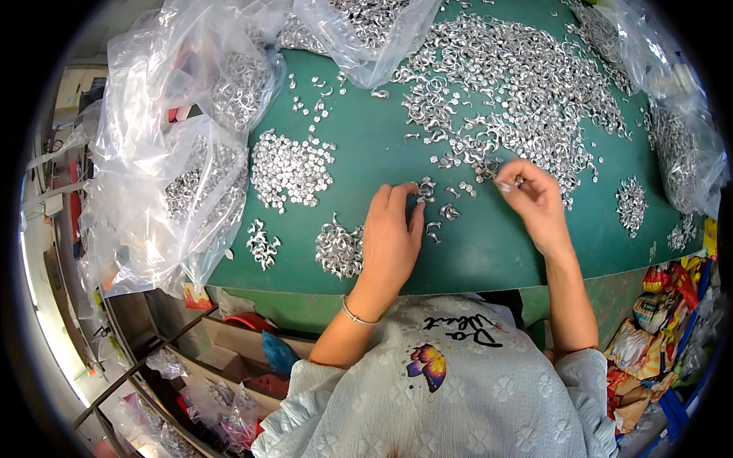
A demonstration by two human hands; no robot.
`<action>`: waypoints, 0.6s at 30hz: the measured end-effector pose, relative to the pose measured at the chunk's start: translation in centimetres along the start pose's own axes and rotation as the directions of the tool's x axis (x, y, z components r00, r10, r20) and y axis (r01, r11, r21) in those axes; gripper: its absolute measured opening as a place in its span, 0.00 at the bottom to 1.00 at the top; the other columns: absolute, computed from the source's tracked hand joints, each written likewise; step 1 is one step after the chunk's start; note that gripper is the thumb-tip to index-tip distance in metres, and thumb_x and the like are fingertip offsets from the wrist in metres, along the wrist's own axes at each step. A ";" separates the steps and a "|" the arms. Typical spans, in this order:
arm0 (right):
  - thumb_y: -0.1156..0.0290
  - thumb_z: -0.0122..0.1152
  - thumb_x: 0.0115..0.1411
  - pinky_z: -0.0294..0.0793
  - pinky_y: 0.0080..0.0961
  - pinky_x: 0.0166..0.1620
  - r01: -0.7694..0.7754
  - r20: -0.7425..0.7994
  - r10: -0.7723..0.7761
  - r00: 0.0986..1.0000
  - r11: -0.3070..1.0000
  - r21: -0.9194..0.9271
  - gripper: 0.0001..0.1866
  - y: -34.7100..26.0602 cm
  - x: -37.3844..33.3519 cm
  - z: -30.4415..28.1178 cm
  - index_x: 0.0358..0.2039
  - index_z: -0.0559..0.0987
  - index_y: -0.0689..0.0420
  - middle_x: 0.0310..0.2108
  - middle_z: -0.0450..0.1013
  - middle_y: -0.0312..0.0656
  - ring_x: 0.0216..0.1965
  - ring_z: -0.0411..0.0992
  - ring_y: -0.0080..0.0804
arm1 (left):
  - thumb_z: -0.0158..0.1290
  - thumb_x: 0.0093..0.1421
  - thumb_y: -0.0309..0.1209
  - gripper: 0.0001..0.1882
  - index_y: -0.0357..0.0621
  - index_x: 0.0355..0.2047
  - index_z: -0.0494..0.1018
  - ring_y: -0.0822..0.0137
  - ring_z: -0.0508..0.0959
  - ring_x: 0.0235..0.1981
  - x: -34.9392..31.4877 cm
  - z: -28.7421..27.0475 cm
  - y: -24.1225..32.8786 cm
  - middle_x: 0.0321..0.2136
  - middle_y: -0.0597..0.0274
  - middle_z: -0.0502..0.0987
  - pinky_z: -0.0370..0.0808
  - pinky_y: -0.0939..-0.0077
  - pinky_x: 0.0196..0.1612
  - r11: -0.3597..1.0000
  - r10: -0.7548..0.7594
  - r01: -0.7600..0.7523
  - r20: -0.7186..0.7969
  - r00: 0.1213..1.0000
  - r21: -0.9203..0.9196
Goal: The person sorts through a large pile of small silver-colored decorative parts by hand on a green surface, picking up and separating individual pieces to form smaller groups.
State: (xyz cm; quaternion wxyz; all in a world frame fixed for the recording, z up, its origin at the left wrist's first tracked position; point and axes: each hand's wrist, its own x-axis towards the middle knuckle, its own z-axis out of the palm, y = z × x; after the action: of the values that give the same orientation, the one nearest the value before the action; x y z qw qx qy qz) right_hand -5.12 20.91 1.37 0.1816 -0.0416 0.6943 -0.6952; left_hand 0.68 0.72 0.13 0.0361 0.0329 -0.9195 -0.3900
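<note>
On the near side of the big pile (527,84), I have small metal pieces (426,190), silvery and curled, just beside the left hand (393,233), thumb and finger apart; at the pile's edge the right hand (537,202) pinches, on what I cannot tell from here

On my feed I can't tell whether the right hand (539,204) pinches anything. The palm of the left hand (391,233) is hidden from me, and the top edge cuts off a clear bag (376,67).
</note>
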 end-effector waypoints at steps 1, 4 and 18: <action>0.79 0.50 0.51 0.59 0.19 0.30 -0.138 0.050 0.129 0.990 0.917 0.375 0.06 -0.3 -0.4 0.0 0.31 0.72 0.59 0.25 0.66 0.33 0.22 0.60 0.22 | 0.53 0.52 0.22 0.11 0.37 0.36 0.69 0.53 0.69 0.29 -0.1 -0.1 -0.1 0.27 0.52 0.66 0.67 0.62 0.32 1.000 -0.010 0.010 0.002 1.000 -0.008; 0.76 0.48 0.52 0.57 0.14 0.26 -0.224 0.147 0.169 0.975 0.719 0.657 0.12 -0.6 -0.9 0.3 0.39 0.72 0.61 0.26 0.65 0.32 0.24 0.58 0.18 | 0.52 0.53 0.22 0.10 0.37 0.36 0.70 0.53 0.69 0.29 0.7 0.2 0.1 0.26 0.52 0.66 0.67 0.62 0.32 1.000 0.021 -0.021 -0.026 0.999 -0.012; 0.71 0.59 0.51 0.68 0.37 0.23 0.326 0.166 -0.334 0.928 0.506 -0.799 0.06 1.9 0.6 3.7 0.31 0.77 0.53 0.20 0.71 0.40 0.22 0.71 0.41 | 0.53 0.50 0.19 0.10 0.40 0.35 0.73 0.55 0.69 0.27 2.8 -0.1 -0.8 0.25 0.54 0.65 0.68 0.66 0.32 0.966 0.239 -0.250 0.132 0.962 0.074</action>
State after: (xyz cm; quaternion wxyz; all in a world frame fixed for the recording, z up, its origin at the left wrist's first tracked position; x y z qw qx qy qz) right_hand -4.10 17.24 -0.52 0.0031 -0.2482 0.9147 -0.3191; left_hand -2.07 -0.18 -0.23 0.0262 -0.1030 -0.9336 -0.3420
